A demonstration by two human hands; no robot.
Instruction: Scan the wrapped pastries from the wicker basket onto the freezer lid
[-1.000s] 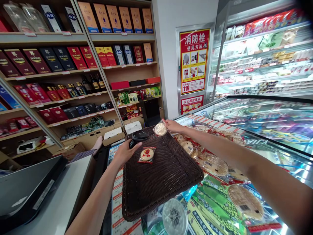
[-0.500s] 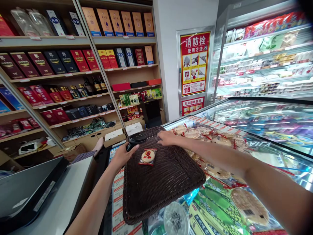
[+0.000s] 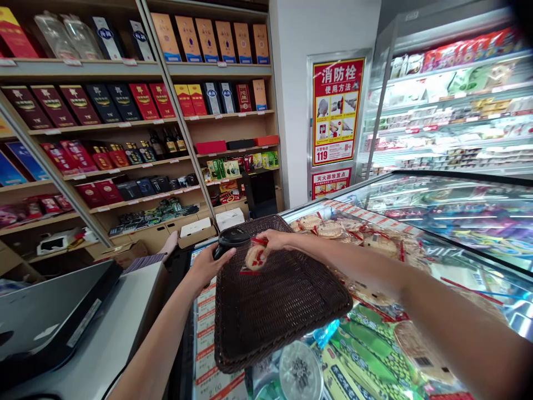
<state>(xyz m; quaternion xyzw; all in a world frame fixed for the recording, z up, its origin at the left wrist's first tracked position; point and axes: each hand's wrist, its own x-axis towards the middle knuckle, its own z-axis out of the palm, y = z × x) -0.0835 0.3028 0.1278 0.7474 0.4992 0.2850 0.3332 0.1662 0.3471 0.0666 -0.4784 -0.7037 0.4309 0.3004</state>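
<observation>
A black handheld barcode scanner [image 3: 234,236] is gripped in my left hand [image 3: 207,263] at the left edge of a dark brown woven basket [image 3: 278,311]. Over the far part of the basket, my right hand [image 3: 272,242] pinches a wrapped rice cracker [image 3: 255,258] by its upper right side. The clear wrapper has red ends and red print. The cracker is close to the scanner head; whether they touch I cannot tell. Beneath both hands the basket lies on a glass-topped freezer, and I see nothing else in it.
Several packs of large round crackers [image 3: 378,243] lie on the freezer right of the basket. Green ice-pop packs [image 3: 368,344] show through the glass in front. A monitor [image 3: 54,316] stands on the counter at left. Behind are shelves of boxes [image 3: 141,103].
My right hand has come down and left from the basket's far edge and taken hold of the rice cracker, which is now lifted and tilted. My left hand still holds the scanner.
</observation>
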